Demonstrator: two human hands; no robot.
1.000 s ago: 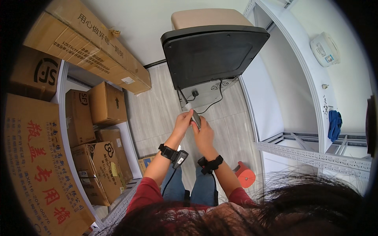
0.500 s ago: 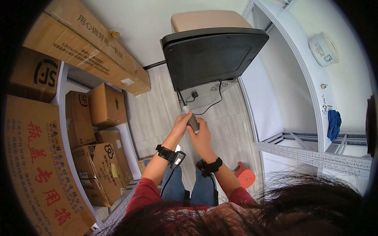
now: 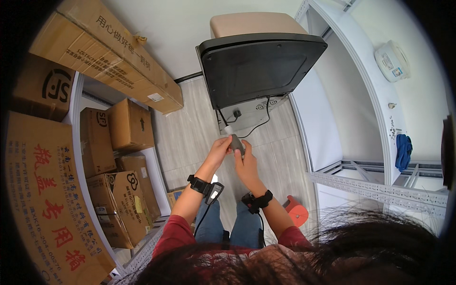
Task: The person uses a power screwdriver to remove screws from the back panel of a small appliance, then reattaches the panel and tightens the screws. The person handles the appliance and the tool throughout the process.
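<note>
My left hand pinches a thick grey handle near its upper end. Fingers of my right hand close round the handle's lower right side. A pale collar tops the handle, and a dark thin rod runs from it toward the lower left corner of a black panel. Whether the rod joins the panel is unclear. The panel stands tilted, its broad face toward me, before a beige rounded body. Below its lower edge a black cable loops down, and a black plug shows behind.
On the left, shelves hold several cardboard boxes, with a long carton above. White shelving on the right bears a white appliance and blue cloth. A red stool stands on the grey floor by my right forearm.
The fingers of my right hand have loosened and shifted slightly on the grey handle, baring more of it. The view has moved a little; both hands stay at the handle.
</note>
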